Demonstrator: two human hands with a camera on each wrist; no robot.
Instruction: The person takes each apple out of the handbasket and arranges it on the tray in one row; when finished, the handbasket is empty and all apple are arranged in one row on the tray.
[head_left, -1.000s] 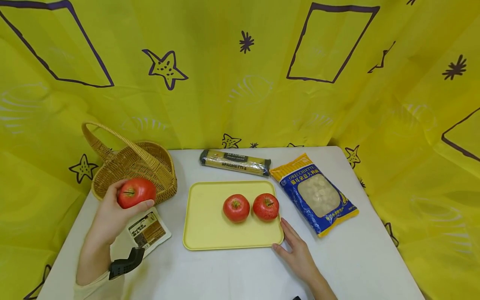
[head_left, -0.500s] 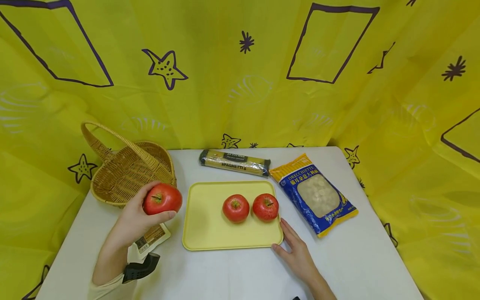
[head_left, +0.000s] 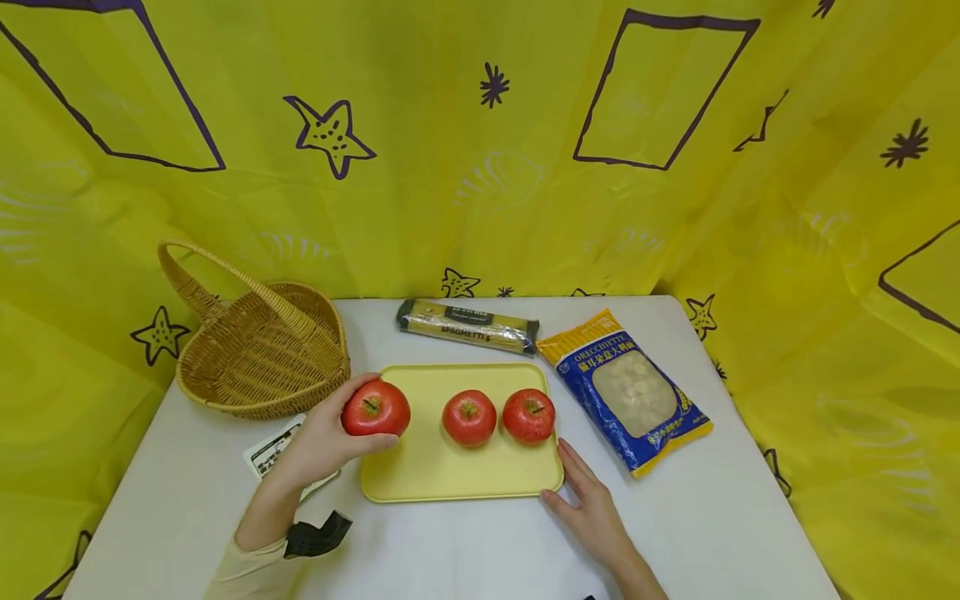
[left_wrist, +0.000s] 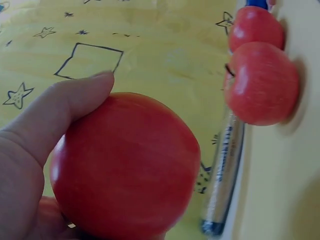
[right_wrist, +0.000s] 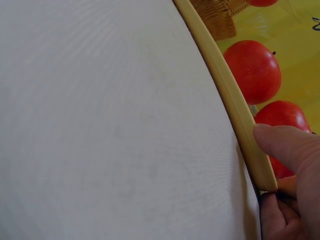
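My left hand (head_left: 327,437) grips a red apple (head_left: 377,408), its thumb in front and its fingers behind. This apple is over the left end of a yellow tray (head_left: 420,471), and the left wrist view shows it large and close. Two more red apples, a middle one (head_left: 468,418) and a right one (head_left: 529,417), sit side by side on the tray. My right hand (head_left: 596,512) holds the tray's near right corner. In the right wrist view the thumb (right_wrist: 280,142) lies on the rim, and the other fingers are at the outer side, partly hidden.
A wicker basket (head_left: 258,354) with a tall handle stands at the left. Behind the tray lies a spaghetti pack (head_left: 467,327); right of it is a blue and yellow orecchiette bag (head_left: 633,396). A flat packet (head_left: 273,446) is partly hidden under the left forearm.
My left hand has carried the apple rightward from in front of the basket to over the tray's left end. The right hand stays at the tray corner.
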